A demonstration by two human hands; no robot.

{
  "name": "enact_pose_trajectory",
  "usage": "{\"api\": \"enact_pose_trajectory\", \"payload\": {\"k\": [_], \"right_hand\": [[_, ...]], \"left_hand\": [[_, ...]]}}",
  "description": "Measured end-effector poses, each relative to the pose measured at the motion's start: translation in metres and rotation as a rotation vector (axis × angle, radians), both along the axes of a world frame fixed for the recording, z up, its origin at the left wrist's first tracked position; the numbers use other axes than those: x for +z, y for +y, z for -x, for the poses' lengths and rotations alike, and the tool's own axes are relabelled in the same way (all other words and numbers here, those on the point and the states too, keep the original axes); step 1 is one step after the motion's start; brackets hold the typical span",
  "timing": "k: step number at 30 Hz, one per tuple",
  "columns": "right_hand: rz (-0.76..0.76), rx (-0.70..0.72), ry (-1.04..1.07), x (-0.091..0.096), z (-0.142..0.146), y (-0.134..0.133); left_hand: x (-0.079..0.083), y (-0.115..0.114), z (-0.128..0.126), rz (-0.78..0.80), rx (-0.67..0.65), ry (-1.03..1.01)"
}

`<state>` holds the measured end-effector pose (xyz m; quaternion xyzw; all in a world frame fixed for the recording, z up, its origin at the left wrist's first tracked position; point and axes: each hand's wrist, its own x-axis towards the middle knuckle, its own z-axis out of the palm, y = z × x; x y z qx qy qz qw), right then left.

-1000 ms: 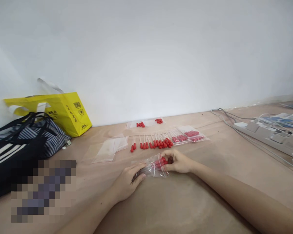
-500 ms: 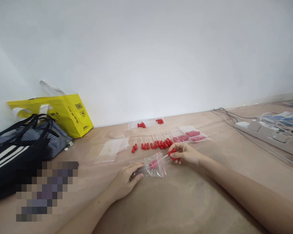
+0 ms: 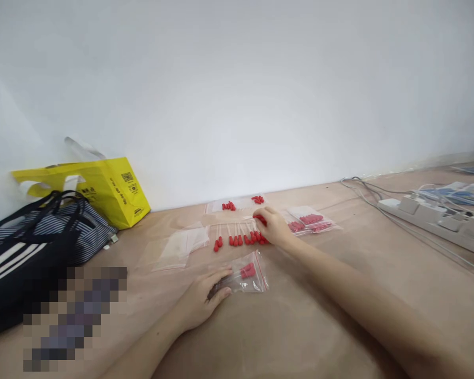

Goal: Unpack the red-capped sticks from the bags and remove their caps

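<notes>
My left hand (image 3: pixel 203 297) grips the closed end of a clear zip bag (image 3: pixel 256 281) lying on the table. Inside the bag are several droppers with red rubber bulbs (image 3: pixel 248 270), their mouth end facing right. Beyond the bag, my right hand (image 3: pixel 274 227) reaches over a row of red-bulbed droppers (image 3: pixel 237 240), whose clear stems point to the wall. Its fingers are closed around the red bulb of a dropper (image 3: pixel 259 216), and a thin stem stretches left from it. My right hand hides part of the row.
Flat clear bags (image 3: pixel 177 247) lie left of the row; filled bags (image 3: pixel 316 223) lie to its right. Loose red bulbs (image 3: pixel 228 206) sit near the wall. A yellow bag (image 3: pixel 130 189) and a dark bag (image 3: pixel 27 279) stand left, a power strip (image 3: pixel 434 216) with cables right.
My right hand has moved from the zip bag's mouth up and left to the dropper row. The droppers it held at the mouth are no longer there. My left hand stays on the bag.
</notes>
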<state>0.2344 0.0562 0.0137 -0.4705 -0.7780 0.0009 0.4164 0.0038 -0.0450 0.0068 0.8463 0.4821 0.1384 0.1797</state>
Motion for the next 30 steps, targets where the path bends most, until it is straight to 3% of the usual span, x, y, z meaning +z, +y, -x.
{"api": "enact_pose_trajectory", "payload": {"k": [2, 4, 14, 17, 21, 26, 30], "right_hand": [[0.017, -0.063, -0.331, -0.002, 0.017, 0.006], [0.039, -0.054, -0.480, -0.003, 0.029, 0.010], [0.072, 0.068, -0.596, -0.004, 0.036, 0.002], [0.088, 0.104, -0.538, -0.001, 0.030, 0.003], [0.106, 0.141, -0.232, -0.001, 0.012, -0.005], [0.178, 0.187, 0.032, -0.012, -0.025, -0.048], [0.281, 0.266, 0.097, -0.025, -0.033, -0.082]], "left_hand": [[0.001, -0.001, -0.001, 0.012, -0.002, 0.005], [0.001, -0.001, -0.001, 0.013, -0.011, 0.001], [-0.001, -0.001, 0.001, 0.015, -0.029, -0.046], [-0.001, -0.002, 0.001, 0.021, -0.025, -0.056], [-0.001, -0.002, 0.001, 0.012, -0.028, -0.050], [-0.005, -0.001, 0.002, -0.019, -0.031, -0.063], [-0.008, 0.001, 0.000, -0.035, -0.041, -0.063]]}}
